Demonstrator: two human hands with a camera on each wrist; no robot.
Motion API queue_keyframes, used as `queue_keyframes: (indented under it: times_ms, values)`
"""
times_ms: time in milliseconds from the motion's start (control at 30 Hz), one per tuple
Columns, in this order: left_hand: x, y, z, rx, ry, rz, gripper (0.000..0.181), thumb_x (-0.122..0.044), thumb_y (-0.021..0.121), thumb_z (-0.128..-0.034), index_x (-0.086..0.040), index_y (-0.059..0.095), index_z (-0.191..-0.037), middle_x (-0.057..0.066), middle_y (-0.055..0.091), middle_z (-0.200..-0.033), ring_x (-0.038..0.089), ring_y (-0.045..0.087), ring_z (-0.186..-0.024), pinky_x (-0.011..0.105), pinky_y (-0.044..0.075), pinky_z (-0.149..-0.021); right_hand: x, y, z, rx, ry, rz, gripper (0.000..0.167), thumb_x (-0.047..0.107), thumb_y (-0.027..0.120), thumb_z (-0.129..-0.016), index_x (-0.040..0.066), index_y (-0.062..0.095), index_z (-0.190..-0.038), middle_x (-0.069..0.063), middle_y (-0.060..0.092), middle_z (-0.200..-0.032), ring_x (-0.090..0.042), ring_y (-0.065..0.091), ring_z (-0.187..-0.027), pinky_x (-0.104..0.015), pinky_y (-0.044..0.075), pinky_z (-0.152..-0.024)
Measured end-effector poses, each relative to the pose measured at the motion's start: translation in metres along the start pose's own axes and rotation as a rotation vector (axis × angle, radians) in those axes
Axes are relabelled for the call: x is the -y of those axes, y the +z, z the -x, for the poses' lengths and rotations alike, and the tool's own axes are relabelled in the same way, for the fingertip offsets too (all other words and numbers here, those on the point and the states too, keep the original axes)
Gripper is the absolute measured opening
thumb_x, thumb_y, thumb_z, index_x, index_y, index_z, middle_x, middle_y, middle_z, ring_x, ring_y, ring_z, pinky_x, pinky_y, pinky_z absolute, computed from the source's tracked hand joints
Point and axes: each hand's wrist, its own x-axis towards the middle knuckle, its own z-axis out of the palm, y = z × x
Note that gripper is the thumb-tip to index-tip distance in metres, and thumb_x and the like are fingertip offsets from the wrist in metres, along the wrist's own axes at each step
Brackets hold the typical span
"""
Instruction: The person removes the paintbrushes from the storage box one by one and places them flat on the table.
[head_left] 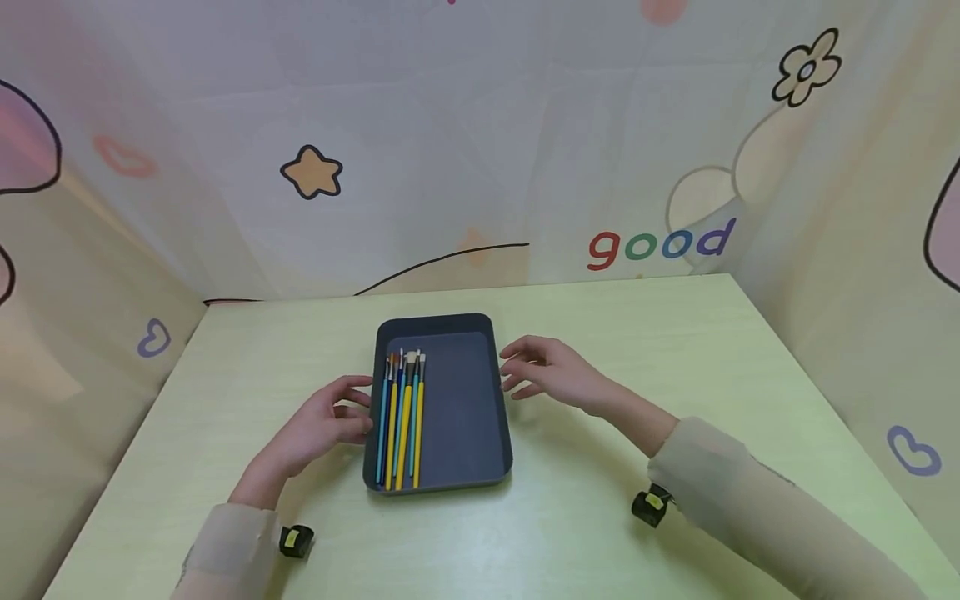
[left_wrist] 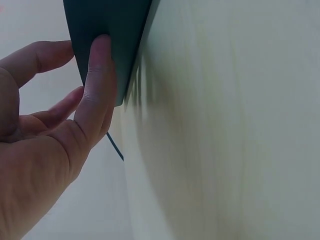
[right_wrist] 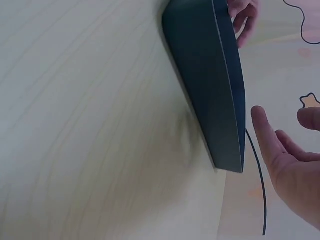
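A dark grey rectangular tray (head_left: 467, 408) lies on the table, its long sides running away from me. Along its left side rest several paintbrushes (head_left: 406, 425), with blue and yellow handles and bristles toward the far end. My left hand (head_left: 318, 423) is at the tray's left wall, fingers spread and loosely bent. In the left wrist view its fingertips (left_wrist: 101, 45) appear to touch the outer wall. Beside the right rim hovers my right hand (head_left: 555, 372), fingers loosely bent and holding nothing. The right wrist view shows a gap between that hand (right_wrist: 295, 165) and the tray wall (right_wrist: 200, 75).
The pale wooden table (head_left: 600, 508) extends around the tray. A printed curtain (head_left: 450, 150) hangs behind and at both sides. Small black devices (head_left: 297, 542) are strapped near both wrists.
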Motion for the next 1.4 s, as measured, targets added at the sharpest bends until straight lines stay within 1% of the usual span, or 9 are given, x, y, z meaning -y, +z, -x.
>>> queue_keyframes:
  times_ms: [133, 233, 367, 533, 700, 933, 1067, 1200, 1400]
  values:
    - [-0.001, -0.001, -0.001, 0.001, -0.018, 0.028, 0.066, -0.002, 0.065, -0.0949, -0.002, 0.036, -0.154, 0.025, 0.049, -0.132, 0.034, 0.063, -0.109, 0.043, 0.06, -0.086, 0.006, 0.01, -0.005, 0.101, 0.075, -0.07, 0.042, 0.013, 0.056, -0.106, -0.012, 0.047, -0.138, -0.031, 0.06, -0.125, -0.035, 0.068, -0.109, -0.044, 0.058, -0.091]
    - [-0.002, -0.001, -0.001, -0.003, -0.036, 0.053, 0.066, -0.001, 0.066, -0.0943, -0.002, 0.036, -0.153, 0.025, 0.049, -0.132, 0.034, 0.063, -0.108, 0.043, 0.06, -0.086, 0.009, 0.018, -0.007, 0.177, 0.115, -0.092, 0.045, 0.015, 0.053, -0.107, -0.013, 0.043, -0.141, -0.031, 0.057, -0.131, -0.035, 0.066, -0.114, -0.043, 0.057, -0.093]
    - [-0.002, -0.001, -0.001, -0.01, -0.054, 0.081, 0.067, 0.0, 0.067, -0.0939, -0.002, 0.036, -0.153, 0.026, 0.048, -0.132, 0.033, 0.063, -0.106, 0.043, 0.06, -0.087, 0.01, 0.029, -0.011, 0.215, 0.15, -0.11, 0.048, 0.017, 0.053, -0.108, -0.015, 0.041, -0.142, -0.031, 0.057, -0.132, -0.035, 0.066, -0.115, -0.042, 0.057, -0.093]
    - [-0.003, -0.001, -0.001, 0.0, -0.064, 0.101, 0.068, -0.001, 0.067, -0.094, -0.001, 0.034, -0.154, 0.026, 0.047, -0.133, 0.032, 0.063, -0.105, 0.044, 0.059, -0.088, 0.009, 0.042, -0.017, 0.209, 0.207, -0.148, 0.047, 0.016, 0.054, -0.107, -0.015, 0.043, -0.142, -0.03, 0.058, -0.132, -0.035, 0.066, -0.116, -0.042, 0.057, -0.093]
    - [-0.003, -0.001, -0.001, 0.005, -0.072, 0.097, 0.069, -0.002, 0.068, -0.0938, -0.001, 0.034, -0.154, 0.026, 0.047, -0.134, 0.032, 0.064, -0.103, 0.045, 0.059, -0.088, 0.006, 0.055, -0.025, 0.207, 0.246, -0.152, 0.046, 0.015, 0.053, -0.107, -0.015, 0.045, -0.14, -0.028, 0.06, -0.131, -0.035, 0.065, -0.117, -0.041, 0.057, -0.092]
    - [-0.003, -0.001, -0.002, 0.016, -0.067, 0.1, 0.07, -0.002, 0.068, -0.0933, 0.0, 0.034, -0.154, 0.027, 0.047, -0.134, 0.031, 0.065, -0.101, 0.045, 0.059, -0.089, -0.001, 0.072, -0.035, 0.2, 0.314, -0.243, 0.044, 0.013, 0.051, -0.108, -0.016, 0.045, -0.141, -0.028, 0.059, -0.134, -0.037, 0.062, -0.123, -0.043, 0.056, -0.095]
    - [-0.004, -0.001, -0.002, 0.017, -0.068, 0.104, 0.07, -0.001, 0.068, -0.0927, 0.0, 0.034, -0.153, 0.027, 0.047, -0.134, 0.031, 0.065, -0.101, 0.045, 0.059, -0.089, -0.001, 0.079, -0.04, 0.183, 0.337, -0.292, 0.049, 0.014, 0.054, -0.107, -0.016, 0.041, -0.143, -0.029, 0.058, -0.135, -0.037, 0.061, -0.125, -0.043, 0.055, -0.096]
    - [-0.004, -0.002, -0.002, 0.018, -0.065, 0.104, 0.07, -0.001, 0.068, -0.0926, 0.0, 0.034, -0.153, 0.028, 0.047, -0.134, 0.031, 0.065, -0.1, 0.045, 0.059, -0.088, 0.001, 0.085, -0.049, 0.162, 0.358, -0.322, 0.054, 0.017, 0.056, -0.106, -0.017, 0.038, -0.144, -0.029, 0.061, -0.131, -0.037, 0.063, -0.121, -0.044, 0.056, -0.095]
    - [-0.005, -0.002, -0.002, 0.025, -0.06, 0.109, 0.069, -0.001, 0.067, -0.0929, 0.001, 0.034, -0.153, 0.028, 0.046, -0.134, 0.03, 0.064, -0.099, 0.045, 0.059, -0.088, 0.003, 0.094, -0.058, 0.129, 0.371, -0.313, 0.048, 0.018, 0.056, -0.106, -0.017, 0.047, -0.139, -0.027, 0.065, -0.125, -0.036, 0.066, -0.115, -0.043, 0.057, -0.093]
